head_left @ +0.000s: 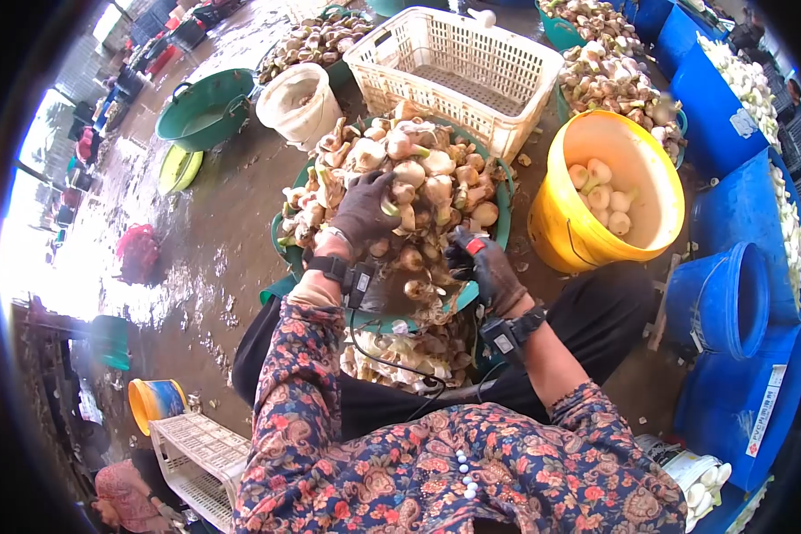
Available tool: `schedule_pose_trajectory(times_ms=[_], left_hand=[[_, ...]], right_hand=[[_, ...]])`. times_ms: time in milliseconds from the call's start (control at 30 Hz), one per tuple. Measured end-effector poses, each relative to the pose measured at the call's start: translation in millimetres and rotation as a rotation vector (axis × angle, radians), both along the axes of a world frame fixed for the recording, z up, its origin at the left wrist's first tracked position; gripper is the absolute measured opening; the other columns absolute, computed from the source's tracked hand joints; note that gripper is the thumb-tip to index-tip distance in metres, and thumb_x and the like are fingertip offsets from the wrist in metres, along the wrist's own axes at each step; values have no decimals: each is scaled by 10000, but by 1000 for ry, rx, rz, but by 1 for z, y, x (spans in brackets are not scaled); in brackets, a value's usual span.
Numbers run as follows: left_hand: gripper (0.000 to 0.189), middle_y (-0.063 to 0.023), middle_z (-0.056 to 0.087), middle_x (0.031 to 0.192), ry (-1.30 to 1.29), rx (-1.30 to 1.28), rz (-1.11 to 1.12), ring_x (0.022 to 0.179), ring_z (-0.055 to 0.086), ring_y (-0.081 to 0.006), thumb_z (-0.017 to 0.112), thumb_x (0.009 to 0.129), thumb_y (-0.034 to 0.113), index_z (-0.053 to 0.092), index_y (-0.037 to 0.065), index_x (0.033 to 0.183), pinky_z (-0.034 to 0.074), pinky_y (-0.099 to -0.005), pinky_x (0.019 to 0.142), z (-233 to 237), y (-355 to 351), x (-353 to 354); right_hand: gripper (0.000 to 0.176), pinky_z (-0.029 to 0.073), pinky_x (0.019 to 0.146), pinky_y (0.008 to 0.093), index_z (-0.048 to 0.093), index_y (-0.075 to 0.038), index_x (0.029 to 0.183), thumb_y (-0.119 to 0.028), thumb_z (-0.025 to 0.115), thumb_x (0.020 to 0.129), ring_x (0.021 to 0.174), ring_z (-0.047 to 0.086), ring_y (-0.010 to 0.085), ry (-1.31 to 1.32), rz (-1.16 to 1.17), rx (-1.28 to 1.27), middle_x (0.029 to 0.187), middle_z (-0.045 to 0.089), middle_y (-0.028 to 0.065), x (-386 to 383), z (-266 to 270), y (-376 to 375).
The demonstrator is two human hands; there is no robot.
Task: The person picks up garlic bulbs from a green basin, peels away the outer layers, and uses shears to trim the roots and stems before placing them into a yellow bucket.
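Note:
A heap of garlic bulbs point(436, 165) with dry skins and roots fills a green tub point(505, 209) in front of me. My left hand point(363, 209), in a dark glove, is closed at the left of the heap, with a pale bulb at its fingertips. To the right, my gloved right hand point(489, 269) is curled round a small tool with a red part point(476, 246), close to the tub's right side. Several peeled white bulbs point(603, 198) lie inside the yellow bucket point(561, 218). More garlic and skins point(409, 360) lie below the tub, between my legs.
An empty white crate point(498, 133) and a white bucket point(307, 129) stand beyond the tub. Blue buckets point(712, 298) and blue bins line the right side. At left are a green basin point(200, 133) and a tipped crate point(200, 463). A person point(129, 494) is at lower left.

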State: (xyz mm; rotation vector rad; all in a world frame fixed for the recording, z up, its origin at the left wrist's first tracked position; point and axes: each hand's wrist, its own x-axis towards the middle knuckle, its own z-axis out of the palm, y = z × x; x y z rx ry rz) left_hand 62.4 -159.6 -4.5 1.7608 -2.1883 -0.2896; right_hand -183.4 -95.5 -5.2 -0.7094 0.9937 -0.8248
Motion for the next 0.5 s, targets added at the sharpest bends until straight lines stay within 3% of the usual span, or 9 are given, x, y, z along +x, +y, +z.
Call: schedule_pose_trajectory(times_ms=[67, 100, 133, 200, 233, 267, 333, 433, 500], left_hand=[[757, -175, 485, 1214, 63, 260, 34, 1105, 466, -324, 761, 540, 378, 508, 131, 1209, 394, -401, 939, 8, 10, 8], [664, -180, 547, 1079, 72, 188, 19, 936, 563, -295, 785, 558, 371, 570, 127, 1137, 467, -368, 822, 6, 18, 12], [664, -180, 547, 1079, 70, 177, 18, 936, 563, -295, 785, 558, 371, 570, 127, 1137, 467, -368, 822, 2, 26, 12], [510, -78, 615, 903, 868, 459, 333, 802, 595, -176, 750, 685, 330, 574, 20, 1050, 481, -274, 737, 2, 53, 3], [412, -22, 611, 827, 965, 538, 399, 706, 567, -92, 695, 770, 277, 569, -3, 1044, 465, -211, 650, 2, 67, -1], [435, -38, 619, 828, 1078, 372, 178, 665, 540, -91, 704, 770, 290, 594, -21, 1053, 442, -227, 547, -49, 78, 4], [487, -44, 605, 898, 1103, 556, 294, 677, 528, -86, 703, 766, 291, 564, -18, 1116, 433, -224, 539, -32, 114, -30], [541, -8, 593, 936, 1038, 693, 190, 717, 507, -35, 708, 757, 270, 507, 15, 1190, 392, -161, 562, 0, 152, -59], [550, -21, 601, 942, 987, 481, 165, 749, 542, -80, 754, 703, 260, 545, 3, 1143, 453, -219, 632, -5, 165, -68]], right_hand=[[321, 457, 487, 240, 582, -84, 893, -398, 609, 834, 591, 561, 125, -149, 22, 171, 753, 610, 50, 9, -9, 5], [330, 450, 468, 235, 578, -79, 866, -404, 618, 827, 557, 540, 111, -202, 2, 185, 731, 602, 43, 14, -12, 7], [330, 450, 468, 235, 578, -79, 866, -404, 618, 827, 557, 540, 111, -204, 3, 173, 731, 602, 43, 16, -14, 8], [339, 445, 473, 226, 573, -86, 872, -417, 625, 820, 553, 522, 101, -78, 51, 171, 741, 606, 48, 19, -19, 18], [352, 435, 472, 272, 604, -54, 842, -403, 634, 816, 548, 519, 122, 3, 27, 116, 721, 614, 50, 24, -26, 23], [352, 435, 472, 272, 604, -54, 842, -403, 634, 816, 548, 519, 122, 5, 35, 129, 721, 614, 50, 26, -32, 29], [365, 429, 495, 334, 633, -23, 780, -387, 656, 795, 546, 526, 139, 363, -33, -560, 639, 600, 54, 29, -41, 41], [355, 419, 527, 388, 639, -12, 721, -359, 651, 792, 555, 568, 267, 641, 44, -569, 598, 577, 146, 23, -37, 51], [325, 406, 523, 407, 629, -10, 715, -325, 638, 793, 612, 561, 374, 747, 49, -641, 649, 565, 216, 18, -38, 55]])
